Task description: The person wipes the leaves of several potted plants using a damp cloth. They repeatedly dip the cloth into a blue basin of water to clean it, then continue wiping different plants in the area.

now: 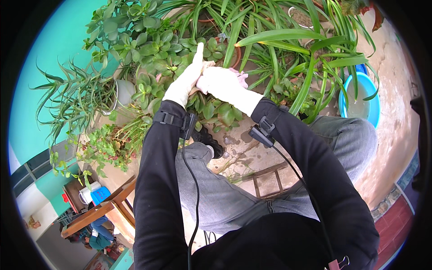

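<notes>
Both hands wear pale gloves, washed out by bright light, and meet above a jade plant [168, 47] with thick round leaves. My right hand [226, 86] is closed around a crumpled pink cloth [240, 77], which sticks out on both sides of it. My left hand [189, 79] lies beside it among the leaves, with a finger stretched forward. What the left palm touches is hidden. Below both hands hang more broad green leaves [222, 113] of a plant.
An aloe in a white pot [123, 94] stands left, near a turquoise wall [57, 50]. Long strap-leaved plants [280, 35] spread at the upper right. A blue basin [362, 98] holding cloudy water stands right. A wooden frame [111, 216] and another person [99, 236] are at lower left.
</notes>
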Demonstrator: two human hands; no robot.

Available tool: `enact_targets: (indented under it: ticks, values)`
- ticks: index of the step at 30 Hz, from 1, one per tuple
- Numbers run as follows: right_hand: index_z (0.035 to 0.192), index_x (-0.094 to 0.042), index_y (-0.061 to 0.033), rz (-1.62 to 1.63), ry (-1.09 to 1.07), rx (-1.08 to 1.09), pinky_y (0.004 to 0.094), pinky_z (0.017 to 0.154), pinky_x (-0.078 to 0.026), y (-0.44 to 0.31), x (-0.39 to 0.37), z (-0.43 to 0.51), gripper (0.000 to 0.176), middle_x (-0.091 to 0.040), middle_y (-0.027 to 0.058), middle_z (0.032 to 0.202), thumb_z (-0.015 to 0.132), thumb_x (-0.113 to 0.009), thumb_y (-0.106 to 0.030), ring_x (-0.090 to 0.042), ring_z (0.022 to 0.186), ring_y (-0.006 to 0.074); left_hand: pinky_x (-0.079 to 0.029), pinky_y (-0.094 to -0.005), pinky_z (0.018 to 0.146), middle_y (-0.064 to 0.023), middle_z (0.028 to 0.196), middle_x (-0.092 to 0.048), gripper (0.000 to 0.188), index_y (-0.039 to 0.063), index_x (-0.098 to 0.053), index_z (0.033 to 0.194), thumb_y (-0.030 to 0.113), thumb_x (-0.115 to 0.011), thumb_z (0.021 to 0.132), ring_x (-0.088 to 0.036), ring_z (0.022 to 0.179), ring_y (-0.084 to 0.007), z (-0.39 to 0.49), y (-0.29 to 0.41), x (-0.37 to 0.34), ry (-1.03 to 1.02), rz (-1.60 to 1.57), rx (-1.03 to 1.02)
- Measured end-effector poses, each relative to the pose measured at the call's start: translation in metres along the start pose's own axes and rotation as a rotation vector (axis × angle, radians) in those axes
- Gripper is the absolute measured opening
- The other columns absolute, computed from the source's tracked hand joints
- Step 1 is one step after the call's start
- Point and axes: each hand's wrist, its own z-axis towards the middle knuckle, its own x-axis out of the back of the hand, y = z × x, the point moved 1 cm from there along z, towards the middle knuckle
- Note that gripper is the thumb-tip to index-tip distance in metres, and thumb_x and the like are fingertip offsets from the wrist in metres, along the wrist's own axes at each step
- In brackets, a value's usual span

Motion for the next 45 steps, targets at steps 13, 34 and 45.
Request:
enact_targets:
  ticks: [13, 34, 45]
  values:
    - [0.072, -0.071, -0.0223, -0.045, 0.243, -0.186, 0.0305, 0.067, -0.05, 0.03, 0.015, 0.029, 0.014, -0.069, -0.002, 0.079, 0.078, -0.059, -0.025, -0.063, 0.071, 0.019, -0.023, -0.0506, 0.101, -0.0022, 0.088, -0.052, 0.07, 0.003, -0.056, 0.109, 0.067, -0.032, 0.093, -0.047, 0.085, -0.0167, -0.017, -0.008, 0.023, -0.055, -0.148, -0.151]
    - [0.089, -0.064, -0.006, -0.216, 0.108, -0.244, 0.0385, 0.069, -0.054, 0.01, -0.009, 0.016, 0.023, -0.065, 0.0108, 0.082, 0.079, -0.063, -0.027, -0.067, 0.077, 0.028, -0.045, -0.032, 0.086, -0.0086, 0.12, -0.063, 0.089, -0.002, -0.051, 0.134, 0.072, -0.027, 0.092, -0.062, 0.087, -0.0158, 0.007, -0.011, 0.026, -0.051, -0.025, -0.165]
    - [0.08, -0.063, -0.0001, 0.463, 0.366, -0.687, 0.0299, 0.071, -0.051, 0.059, 0.014, 0.008, 0.025, -0.066, 0.0111, 0.083, 0.08, -0.069, -0.024, -0.065, 0.074, 0.0195, -0.038, -0.0326, 0.103, -0.0131, 0.13, -0.058, 0.09, -0.003, -0.05, 0.133, 0.073, -0.029, 0.092, -0.051, 0.12, -0.0194, -0.022, -0.002, 0.021, -0.074, -0.107, -0.14]
